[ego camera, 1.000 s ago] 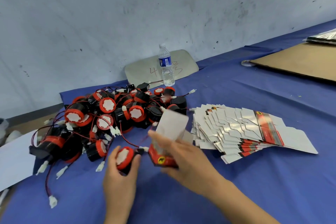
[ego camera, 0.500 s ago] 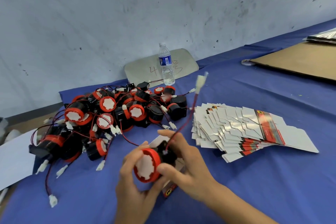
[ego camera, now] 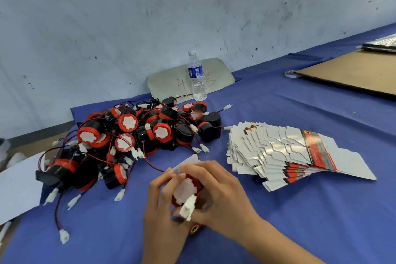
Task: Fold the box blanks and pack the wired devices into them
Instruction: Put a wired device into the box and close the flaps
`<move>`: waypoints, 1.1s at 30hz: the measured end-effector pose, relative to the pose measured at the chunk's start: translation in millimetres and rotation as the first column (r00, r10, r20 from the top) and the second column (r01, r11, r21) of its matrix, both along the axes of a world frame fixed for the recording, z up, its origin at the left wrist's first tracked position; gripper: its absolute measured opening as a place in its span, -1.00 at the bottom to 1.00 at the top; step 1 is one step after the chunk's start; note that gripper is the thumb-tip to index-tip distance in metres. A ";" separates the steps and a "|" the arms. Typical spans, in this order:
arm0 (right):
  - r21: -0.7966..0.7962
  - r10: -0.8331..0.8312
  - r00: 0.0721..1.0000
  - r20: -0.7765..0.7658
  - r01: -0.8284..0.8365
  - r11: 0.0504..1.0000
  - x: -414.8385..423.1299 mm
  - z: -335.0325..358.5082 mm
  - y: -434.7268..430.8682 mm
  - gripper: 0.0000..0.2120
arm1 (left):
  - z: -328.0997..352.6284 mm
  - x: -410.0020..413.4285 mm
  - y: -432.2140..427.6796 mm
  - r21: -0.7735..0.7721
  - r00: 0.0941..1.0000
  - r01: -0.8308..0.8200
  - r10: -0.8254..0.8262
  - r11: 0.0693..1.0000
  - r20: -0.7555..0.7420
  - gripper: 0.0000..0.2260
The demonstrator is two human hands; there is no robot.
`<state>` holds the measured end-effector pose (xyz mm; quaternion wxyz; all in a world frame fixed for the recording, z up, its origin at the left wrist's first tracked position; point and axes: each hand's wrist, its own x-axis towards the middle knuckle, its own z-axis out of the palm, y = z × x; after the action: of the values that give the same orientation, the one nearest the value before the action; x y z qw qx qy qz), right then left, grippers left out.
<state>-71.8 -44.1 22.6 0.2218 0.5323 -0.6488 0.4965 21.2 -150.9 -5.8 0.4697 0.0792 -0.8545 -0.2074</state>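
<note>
Device btwn both hands, gripped.

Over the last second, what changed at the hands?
The left hand lifted one wired device off the cloth; the right hand joined it, and both now grip it over the folded box. Its white connector, flung up half a second ago, now lies across the device's face. Device pile, box blanks and bottle unchanged.
</note>
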 end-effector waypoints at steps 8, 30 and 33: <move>0.216 -0.121 0.992 0.021 0.114 0.970 -9.5 -5.6 -2.2 -0.81 | -3.1 -4.3 5.6 0.164 0.984 0.078 -0.103 0.983 0.148 -0.19; -0.078 -0.029 0.925 0.380 0.063 0.995 -19.0 -6.9 0.1 -0.65 | -2.2 -4.0 -4.0 -0.017 0.965 -0.022 0.025 1.000 0.259 -0.68; -0.054 -0.027 0.951 0.309 0.046 0.997 -18.9 -8.7 -2.2 -0.86 | -0.6 -4.1 -8.4 -0.035 0.958 -0.054 0.062 0.998 0.280 -0.74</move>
<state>-90.7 -46.3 14.0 0.1432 0.4294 -0.6696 0.5888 17.1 -159.3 -6.3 0.3507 0.1267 -0.9124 -0.1688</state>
